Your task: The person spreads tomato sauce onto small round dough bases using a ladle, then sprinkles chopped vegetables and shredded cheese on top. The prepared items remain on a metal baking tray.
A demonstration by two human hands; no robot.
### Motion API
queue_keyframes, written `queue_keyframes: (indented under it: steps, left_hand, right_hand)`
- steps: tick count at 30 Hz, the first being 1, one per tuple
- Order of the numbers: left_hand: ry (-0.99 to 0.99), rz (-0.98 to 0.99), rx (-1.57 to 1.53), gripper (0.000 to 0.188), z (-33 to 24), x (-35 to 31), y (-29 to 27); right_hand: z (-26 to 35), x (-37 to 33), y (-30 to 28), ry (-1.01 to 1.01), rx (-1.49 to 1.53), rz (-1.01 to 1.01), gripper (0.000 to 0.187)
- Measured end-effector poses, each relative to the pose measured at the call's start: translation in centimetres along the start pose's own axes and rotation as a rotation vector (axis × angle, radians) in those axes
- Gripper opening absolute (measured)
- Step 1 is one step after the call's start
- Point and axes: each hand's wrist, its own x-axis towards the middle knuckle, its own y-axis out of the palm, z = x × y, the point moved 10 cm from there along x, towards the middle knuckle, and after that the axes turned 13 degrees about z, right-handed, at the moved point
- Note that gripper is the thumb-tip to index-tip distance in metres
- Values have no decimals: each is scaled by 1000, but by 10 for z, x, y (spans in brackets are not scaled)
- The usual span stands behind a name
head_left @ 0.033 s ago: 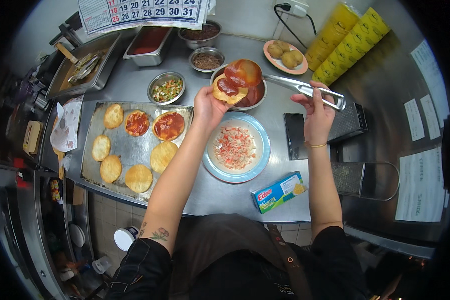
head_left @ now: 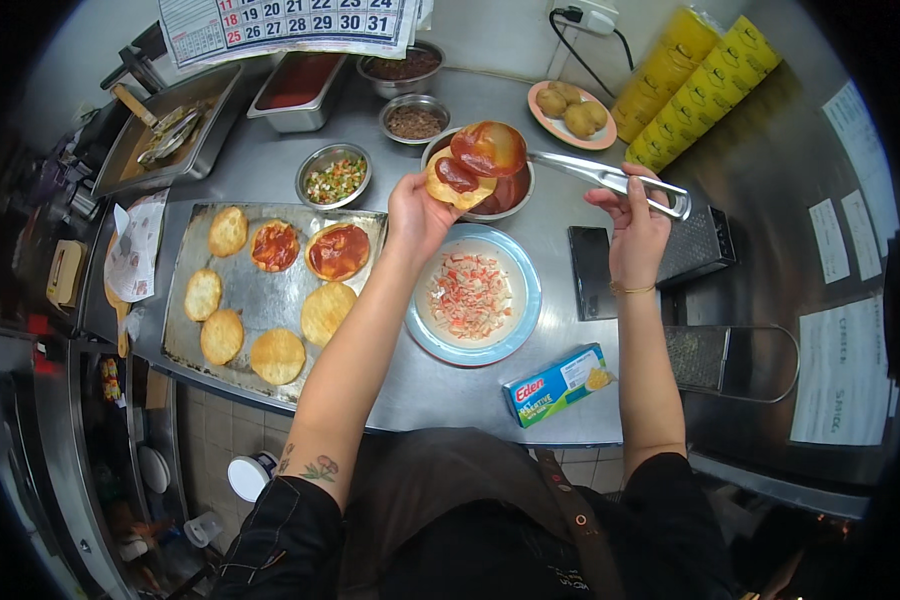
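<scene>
My left hand (head_left: 417,215) holds a small round flatbread (head_left: 476,194), partly spread with red sauce, above a metal bowl of red sauce (head_left: 531,187). In my right hand (head_left: 638,222) is the handle of a steel ladle (head_left: 488,150); its sauce-coated bowl overlaps the flatbread's far side. Whether the two touch, I cannot tell. To the left, a metal baking tray (head_left: 255,300) carries several round flatbreads, two of them topped with sauce (head_left: 338,252). Just below the flatbread in my hand sits a blue-rimmed plate (head_left: 531,300) with chopped red-and-white pieces (head_left: 470,297).
Diced vegetables fill a small bowl (head_left: 335,183) behind the tray. A blue carton (head_left: 560,385) lies near the front edge. Right of it are a dark flat object (head_left: 591,270), a box grater (head_left: 698,248) and a flat grater (head_left: 695,358). Potatoes (head_left: 577,112) and yellow rolls (head_left: 705,90) stand behind.
</scene>
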Motion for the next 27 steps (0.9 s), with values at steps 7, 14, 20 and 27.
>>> queue_keyframes:
  steps: [7,14,20,27]
  left_hand:
    - [-42,49,-21,45,3,-1,14]
    - [-175,39,15,44,5,-1,16]
    - [-223,-68,17,40,8,2,12]
    - [-196,-182,41,39,7,3,-5]
  right_hand:
    - [-51,-2,-24,112,260,50,24]
    - [-63,-2,-29,122,346,100,24]
    - [-66,-4,-37,116,347,45,24]
    - [-65,-2,-38,106,275,74,23]
